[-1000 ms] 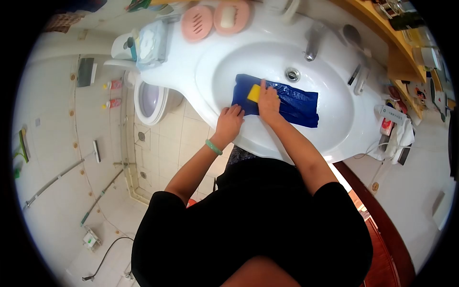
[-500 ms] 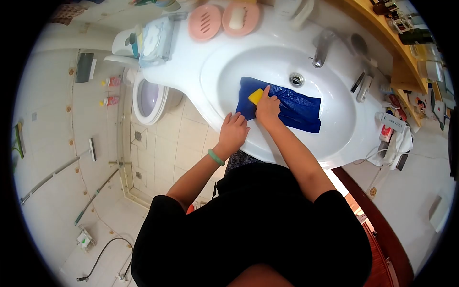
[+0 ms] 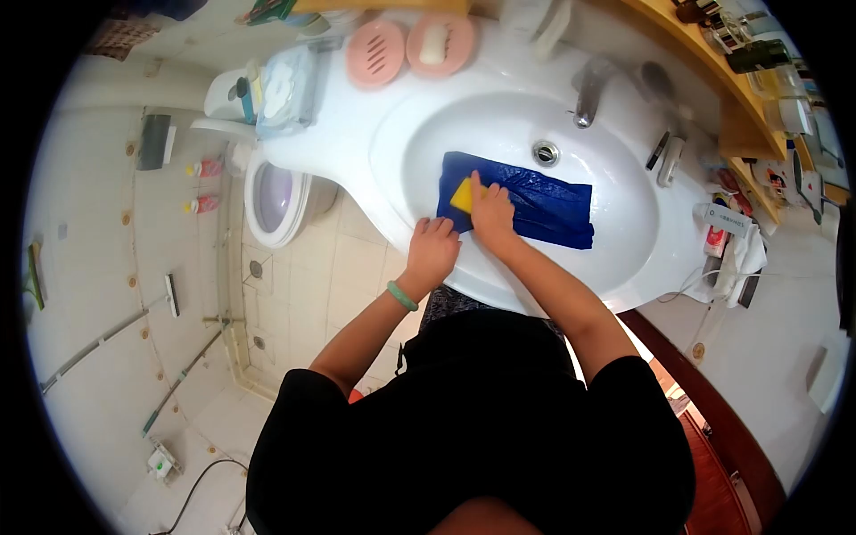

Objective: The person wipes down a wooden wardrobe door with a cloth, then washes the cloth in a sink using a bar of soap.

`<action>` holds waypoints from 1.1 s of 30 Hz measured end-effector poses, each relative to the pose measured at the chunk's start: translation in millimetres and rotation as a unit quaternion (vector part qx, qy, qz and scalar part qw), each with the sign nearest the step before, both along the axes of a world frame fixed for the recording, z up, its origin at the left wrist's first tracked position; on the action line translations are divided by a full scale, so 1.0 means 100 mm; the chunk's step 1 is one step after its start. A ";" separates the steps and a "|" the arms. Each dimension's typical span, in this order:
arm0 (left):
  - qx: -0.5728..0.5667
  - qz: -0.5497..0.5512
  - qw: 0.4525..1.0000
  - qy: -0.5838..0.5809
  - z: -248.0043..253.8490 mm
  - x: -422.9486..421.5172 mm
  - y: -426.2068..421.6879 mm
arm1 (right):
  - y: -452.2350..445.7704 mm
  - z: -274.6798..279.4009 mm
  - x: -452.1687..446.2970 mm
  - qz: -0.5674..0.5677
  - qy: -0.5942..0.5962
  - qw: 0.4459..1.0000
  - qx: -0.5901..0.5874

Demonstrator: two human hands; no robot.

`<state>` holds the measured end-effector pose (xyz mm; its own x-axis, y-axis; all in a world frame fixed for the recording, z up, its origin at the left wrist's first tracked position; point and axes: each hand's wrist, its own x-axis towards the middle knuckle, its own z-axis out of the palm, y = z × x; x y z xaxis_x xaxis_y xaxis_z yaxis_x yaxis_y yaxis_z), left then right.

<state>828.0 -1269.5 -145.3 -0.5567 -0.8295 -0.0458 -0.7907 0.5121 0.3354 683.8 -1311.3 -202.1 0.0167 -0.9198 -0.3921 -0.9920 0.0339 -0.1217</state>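
Observation:
A wet, dark blue cloth [image 3: 544, 203] lies spread in the white washbasin [image 3: 624, 169], its left end near the front rim. My right hand [image 3: 491, 214] is closed on a yellow bar of soap [image 3: 461, 195], with the index finger stretched along it, and presses it onto the left part of the cloth. At the basin's front rim, my left hand [image 3: 433, 250] rests with bent fingers on the cloth's near left corner, holding it against the rim. The fingertips' undersides are hidden. A green bangle [image 3: 402, 295] circles the left wrist.
Behind the cloth are the drain [image 3: 546, 153] and the faucet [image 3: 588, 94]. Two pink soap dishes [image 3: 375, 53] stand on the counter, one with white soap [image 3: 434, 44]. The toilet [image 3: 278, 192] is at the left, and a wooden shelf [image 3: 713, 71] with bottles is at the right.
My right hand has slid the soap a little left and toward me over the cloth. My left hand stays at the corner. The whole view has shifted slightly.

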 end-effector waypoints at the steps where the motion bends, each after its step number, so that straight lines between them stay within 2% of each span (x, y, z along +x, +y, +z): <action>1: 0.000 -0.001 1.000 0.003 0.00 -0.01 -0.01 | 0.03 -0.01 -0.06 -0.001 0.003 1.000 0.000; 3: 0.009 -0.007 1.000 -0.012 0.01 0.00 -0.03 | 0.13 -0.07 -0.24 0.021 0.010 1.000 -0.005; 5: -0.009 -0.015 1.000 0.002 0.04 0.02 -0.07 | 0.12 -0.18 -0.60 0.024 0.074 0.997 -0.008; 8: 0.032 -0.012 0.999 -0.020 -0.08 -0.03 -0.13 | 0.11 -0.02 -0.83 0.020 0.117 0.993 0.010; 10: 0.057 0.077 0.995 -0.030 -0.17 -0.13 -0.24 | 0.04 -0.05 -0.67 -0.007 0.042 0.999 0.017; 12: 0.041 0.072 0.995 -0.048 -0.20 -0.17 -0.38 | 0.04 -0.18 -0.32 0.054 -0.042 0.996 -0.053; 14: 0.011 0.069 0.994 -0.085 -0.23 -0.16 -0.47 | 0.05 -0.06 -0.13 0.036 -0.048 0.995 -0.078; 15: 0.041 0.046 0.991 -0.116 -0.24 -0.13 -0.50 | 0.05 -0.06 -0.16 0.037 -0.056 0.994 -0.090; 17: -0.003 0.010 0.984 -0.177 -0.26 -0.08 -0.48 | 0.11 -0.13 -0.45 0.050 0.030 0.996 -0.069; 21: -0.002 0.005 0.978 -0.206 -0.25 -0.09 -0.45 | 0.44 -0.05 -1.47 0.007 0.134 0.990 0.040; 22: -0.006 0.006 0.977 -0.211 -0.28 -0.10 -0.43 | 0.56 -0.14 -1.72 0.002 0.159 0.987 0.015; 23: -0.013 0.008 0.976 -0.215 -0.30 -0.10 -0.43 | 0.56 0.08 -1.79 -0.007 0.186 0.981 0.053; 25: 0.008 0.011 0.976 -0.216 -0.29 -0.12 -0.43 | 0.57 0.15 -1.82 -0.007 0.217 0.974 0.067; 28: 0.005 -0.005 0.975 -0.220 -0.29 -0.14 -0.45 | 0.38 0.06 -1.41 -0.051 0.150 0.987 0.026; 30: -0.017 -0.024 0.974 -0.223 -0.29 -0.15 -0.47 | 0.21 0.05 -0.92 -0.044 0.078 0.995 -0.034; 32: 0.030 -0.024 0.967 -0.252 -0.27 -0.18 -0.51 | 0.01 -0.08 -0.50 -0.020 0.019 0.999 -0.045; 33: 0.029 -0.028 0.967 -0.252 -0.24 -0.19 -0.52 | 0.03 -0.22 -0.36 0.020 0.052 0.994 -0.092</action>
